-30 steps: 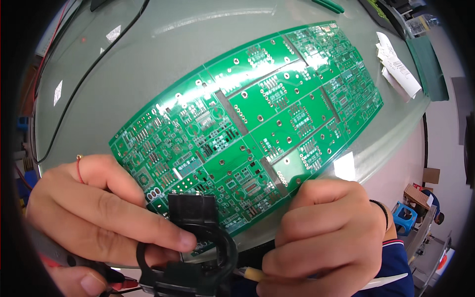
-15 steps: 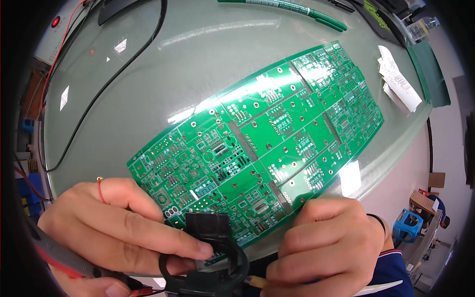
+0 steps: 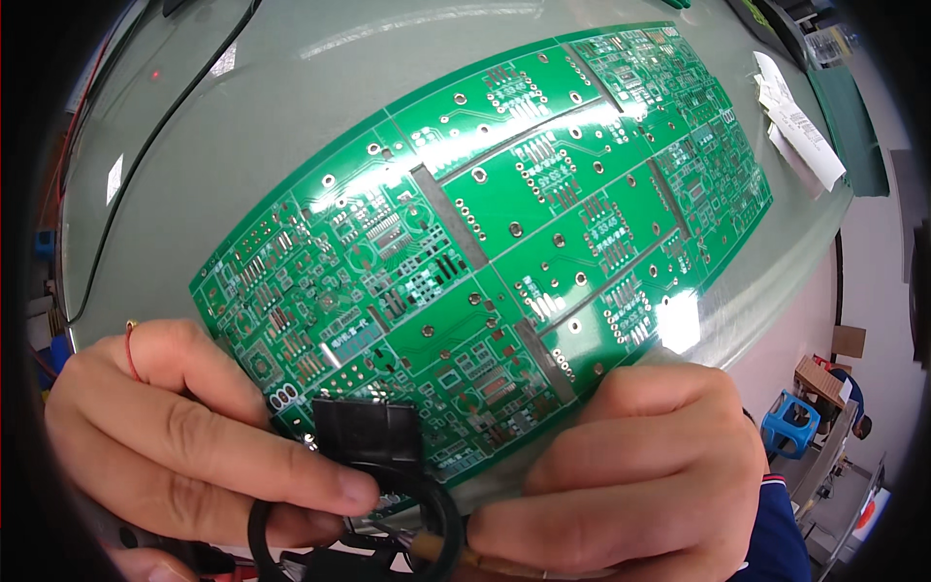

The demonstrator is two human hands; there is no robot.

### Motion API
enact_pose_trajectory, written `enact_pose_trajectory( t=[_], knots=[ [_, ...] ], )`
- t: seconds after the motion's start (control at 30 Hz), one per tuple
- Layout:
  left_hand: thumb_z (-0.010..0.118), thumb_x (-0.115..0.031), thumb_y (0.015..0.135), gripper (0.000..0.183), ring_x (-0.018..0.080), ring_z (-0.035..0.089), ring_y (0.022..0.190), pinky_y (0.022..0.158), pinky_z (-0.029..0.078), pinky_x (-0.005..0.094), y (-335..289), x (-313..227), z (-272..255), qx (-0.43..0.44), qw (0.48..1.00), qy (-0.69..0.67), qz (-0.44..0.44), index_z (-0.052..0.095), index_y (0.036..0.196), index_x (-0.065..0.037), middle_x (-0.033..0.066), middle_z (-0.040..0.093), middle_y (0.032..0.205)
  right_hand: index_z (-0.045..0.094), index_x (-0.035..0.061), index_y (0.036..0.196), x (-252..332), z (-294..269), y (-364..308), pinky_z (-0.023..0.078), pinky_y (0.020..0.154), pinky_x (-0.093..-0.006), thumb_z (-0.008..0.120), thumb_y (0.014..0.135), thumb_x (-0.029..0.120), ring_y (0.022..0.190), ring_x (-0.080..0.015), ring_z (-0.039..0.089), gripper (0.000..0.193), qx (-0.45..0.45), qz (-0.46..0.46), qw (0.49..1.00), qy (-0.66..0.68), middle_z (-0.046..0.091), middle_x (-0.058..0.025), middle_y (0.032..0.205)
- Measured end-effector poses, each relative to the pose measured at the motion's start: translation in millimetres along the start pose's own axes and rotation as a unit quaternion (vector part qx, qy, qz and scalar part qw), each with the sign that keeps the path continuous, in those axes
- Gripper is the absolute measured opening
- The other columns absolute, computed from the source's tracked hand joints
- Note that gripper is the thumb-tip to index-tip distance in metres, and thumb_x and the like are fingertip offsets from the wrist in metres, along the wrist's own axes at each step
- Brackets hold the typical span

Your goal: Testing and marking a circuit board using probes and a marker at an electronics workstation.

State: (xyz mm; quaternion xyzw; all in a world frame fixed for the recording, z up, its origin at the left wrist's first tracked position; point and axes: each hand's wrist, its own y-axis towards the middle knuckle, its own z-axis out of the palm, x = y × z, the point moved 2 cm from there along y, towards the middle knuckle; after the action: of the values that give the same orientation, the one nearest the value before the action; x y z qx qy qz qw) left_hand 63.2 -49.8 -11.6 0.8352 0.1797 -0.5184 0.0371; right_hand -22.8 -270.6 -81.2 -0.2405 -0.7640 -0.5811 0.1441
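Observation:
A large green circuit board panel [image 3: 504, 262], with dark slots and bare solder pads, lies tilted across the view. At its lower left corner, my left hand [image 3: 184, 436] is closed, a finger pressed on a black ring-shaped frame [image 3: 448, 519], perhaps a magnifier. A black rectangular piece [image 3: 369, 432] stands up from it over the board. Under that hand a grey and red handle [image 3: 126, 533] shows in part. Beside the board's lower edge, my right hand [image 3: 640, 466] is curled around a slim tool with a yellowish-brown end [image 3: 427, 548], which points into the ring. Its tip is unclear.
The board is over a grey-green glossy tabletop [image 3: 291, 97]. A black cable [image 3: 160, 145] curves along the left side. White paper slips [image 3: 800, 126] lie at the right edge near a green folded sheet [image 3: 853, 126]. A blue stool [image 3: 790, 424] stands beyond the table.
The board looks larger and sits higher in view, as if closer. Both hands and the ring frame have shifted slightly left in the picture. The yellowish-brown end now shows inside the ring.

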Motion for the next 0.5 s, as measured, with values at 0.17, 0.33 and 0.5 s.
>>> enact_pose_trajectory(
  t=[0.17,0.33,0.5],
  knots=[
    [0.046,-0.04,0.089,0.048,0.0099,0.052,0.079,0.072,0.04,0.0247,-0.9,-0.4,8.9,-0.021,1.0,-0.022,-0.009,0.078,0.087,-0.004,0.0068,0.075,0.099,0.07,0.0082,0.083,2.4,-12.2,-0.2,0.036,0.048,-0.0267,0.073,0.059,0.014,0.06,-0.0171,0.059,0.025,0.069,0.025,0.997,0.026,0.064,-0.0076,0.081],
    [0.045,-0.041,0.089,0.049,0.0097,0.051,0.079,0.07,0.04,0.0244,3.5,-0.8,10.7,-0.016,1.0,-0.003,0.005,0.078,0.086,-0.004,0.0067,0.075,0.099,0.07,0.0057,0.084,-4.5,-11.0,-1.6,0.04,0.048,-0.0274,0.073,0.064,0.014,0.059,-0.0182,0.061,0.021,0.071,-0.05,0.996,0.02,0.064,-0.0092,0.08],
    [0.046,-0.04,0.089,0.048,0.009,0.051,0.076,0.069,0.039,0.0243,0.4,-5.4,8.2,-0.017,0.999,-0.005,-0.031,0.078,0.084,-0.004,0.0063,0.075,0.097,0.07,0.0048,0.082,-5.6,-13.8,11.5,0.041,0.046,-0.0261,0.072,0.066,0.013,0.058,-0.0184,0.062,0.018,0.044,0.013,0.999,0.002,0.064,-0.0099,0.08]
  ],
)
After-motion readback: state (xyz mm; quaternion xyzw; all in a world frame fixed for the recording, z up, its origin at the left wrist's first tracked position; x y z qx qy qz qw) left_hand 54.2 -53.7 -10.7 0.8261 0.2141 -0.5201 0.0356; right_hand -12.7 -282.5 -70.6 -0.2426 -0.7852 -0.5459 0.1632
